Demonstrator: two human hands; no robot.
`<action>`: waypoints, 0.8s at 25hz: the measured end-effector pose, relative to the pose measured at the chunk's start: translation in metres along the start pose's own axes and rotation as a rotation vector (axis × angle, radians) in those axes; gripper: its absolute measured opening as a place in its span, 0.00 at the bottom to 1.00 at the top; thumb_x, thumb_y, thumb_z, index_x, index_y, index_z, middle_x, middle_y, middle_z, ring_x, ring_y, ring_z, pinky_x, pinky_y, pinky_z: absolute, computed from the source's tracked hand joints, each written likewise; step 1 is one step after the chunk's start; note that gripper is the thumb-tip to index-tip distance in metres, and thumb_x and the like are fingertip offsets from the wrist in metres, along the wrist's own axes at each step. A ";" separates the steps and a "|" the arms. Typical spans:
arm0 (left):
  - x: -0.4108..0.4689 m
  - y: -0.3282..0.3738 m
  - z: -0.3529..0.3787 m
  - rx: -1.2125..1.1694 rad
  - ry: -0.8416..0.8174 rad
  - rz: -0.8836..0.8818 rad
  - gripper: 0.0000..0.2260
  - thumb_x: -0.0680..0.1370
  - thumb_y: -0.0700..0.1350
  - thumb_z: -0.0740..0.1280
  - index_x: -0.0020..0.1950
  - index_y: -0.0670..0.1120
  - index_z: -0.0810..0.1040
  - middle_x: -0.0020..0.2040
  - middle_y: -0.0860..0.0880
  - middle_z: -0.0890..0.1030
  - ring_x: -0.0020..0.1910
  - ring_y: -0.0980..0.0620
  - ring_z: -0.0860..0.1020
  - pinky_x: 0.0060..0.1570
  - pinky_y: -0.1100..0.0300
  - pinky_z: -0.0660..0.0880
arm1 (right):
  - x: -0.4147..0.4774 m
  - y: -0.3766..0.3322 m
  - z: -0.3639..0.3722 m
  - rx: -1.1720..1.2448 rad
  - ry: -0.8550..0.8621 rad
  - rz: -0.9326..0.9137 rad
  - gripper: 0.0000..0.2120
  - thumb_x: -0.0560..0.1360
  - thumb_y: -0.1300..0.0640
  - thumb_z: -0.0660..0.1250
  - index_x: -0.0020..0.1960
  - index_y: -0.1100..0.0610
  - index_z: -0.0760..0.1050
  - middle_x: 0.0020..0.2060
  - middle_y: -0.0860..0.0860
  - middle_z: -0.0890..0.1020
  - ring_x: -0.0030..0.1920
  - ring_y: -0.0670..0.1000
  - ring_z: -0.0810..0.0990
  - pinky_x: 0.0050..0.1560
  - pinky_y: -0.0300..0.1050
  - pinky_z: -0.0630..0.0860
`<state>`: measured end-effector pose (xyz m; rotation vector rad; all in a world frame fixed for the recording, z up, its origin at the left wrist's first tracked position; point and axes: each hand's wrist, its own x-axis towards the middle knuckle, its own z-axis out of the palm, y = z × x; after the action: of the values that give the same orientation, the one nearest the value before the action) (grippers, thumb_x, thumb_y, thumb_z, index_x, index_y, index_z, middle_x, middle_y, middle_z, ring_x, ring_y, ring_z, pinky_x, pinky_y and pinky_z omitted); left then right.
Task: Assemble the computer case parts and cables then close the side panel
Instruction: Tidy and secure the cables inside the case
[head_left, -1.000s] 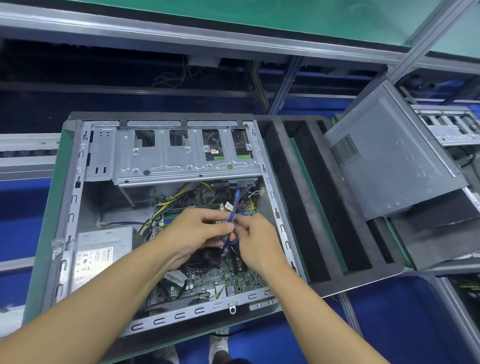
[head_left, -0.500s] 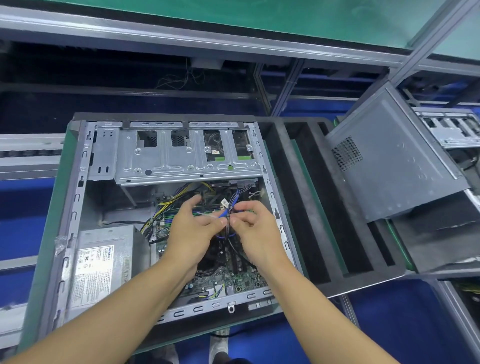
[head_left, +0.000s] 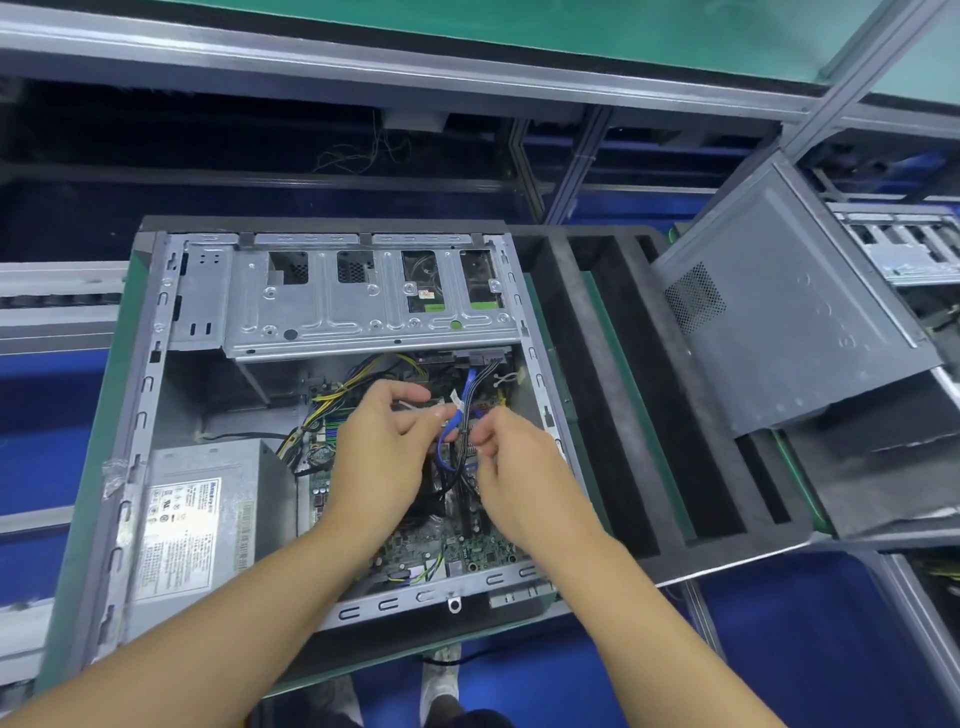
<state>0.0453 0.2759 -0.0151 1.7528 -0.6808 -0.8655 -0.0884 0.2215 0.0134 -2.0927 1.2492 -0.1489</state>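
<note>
The case (head_left: 148, 389) is lying on its side with the open face turned up, and it is filling the left half of the view. In its near left corner the power supply (head_left: 208, 519) is sitting with its label facing up. Across the far end the drive cage (head_left: 363, 312) is spanning the case's width. Yellow wires (head_left: 363, 384) are running out from under the cage towards the middle.

The left hand (head_left: 384, 457) is reaching into the case over the board (head_left: 467, 551). Its thumb and curled fingers are closing to a pinch at the cables (head_left: 471, 387), while the forefinger is sticking out above them. The cables, blue and black together, are dropping from the right end of the cage and looping down between the two hands. The right hand (head_left: 519, 467) is coming in just beside the left, its fingers curled tight and its tips pinching the same cables. Which strand each hand is gripping is too small to tell. The two hands' fingertips are nearly touching.

To the right of the case a black foam tray (head_left: 571, 389) with long slots is lying alongside it. Further right the side panel (head_left: 789, 322) is off the case and well apart from it, resting tilted, its vent grille showing. At the far right edge part of a second case (head_left: 904, 244) is showing.
</note>
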 end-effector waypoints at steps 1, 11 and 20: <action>0.001 0.002 -0.001 0.031 -0.001 0.011 0.07 0.77 0.49 0.72 0.49 0.51 0.75 0.36 0.56 0.85 0.39 0.56 0.84 0.38 0.58 0.76 | 0.000 -0.001 -0.007 -0.026 -0.035 0.024 0.07 0.81 0.62 0.60 0.53 0.51 0.71 0.48 0.47 0.76 0.45 0.48 0.76 0.49 0.46 0.76; 0.007 -0.001 -0.009 -0.024 -0.120 0.053 0.09 0.78 0.42 0.70 0.52 0.56 0.74 0.41 0.55 0.86 0.26 0.65 0.76 0.30 0.59 0.69 | 0.002 -0.001 -0.017 0.883 0.000 -0.029 0.08 0.76 0.70 0.71 0.52 0.60 0.82 0.45 0.58 0.87 0.44 0.53 0.86 0.47 0.42 0.82; 0.005 0.005 -0.011 -0.116 -0.024 0.160 0.04 0.73 0.43 0.75 0.45 0.52 0.87 0.39 0.56 0.86 0.34 0.63 0.81 0.30 0.75 0.71 | 0.007 0.002 -0.001 0.894 0.125 -0.159 0.13 0.78 0.66 0.69 0.49 0.50 0.87 0.41 0.51 0.86 0.39 0.48 0.84 0.42 0.39 0.81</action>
<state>0.0566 0.2765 -0.0087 1.5640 -0.7606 -0.8004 -0.0865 0.2145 0.0107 -1.3957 0.8390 -0.7666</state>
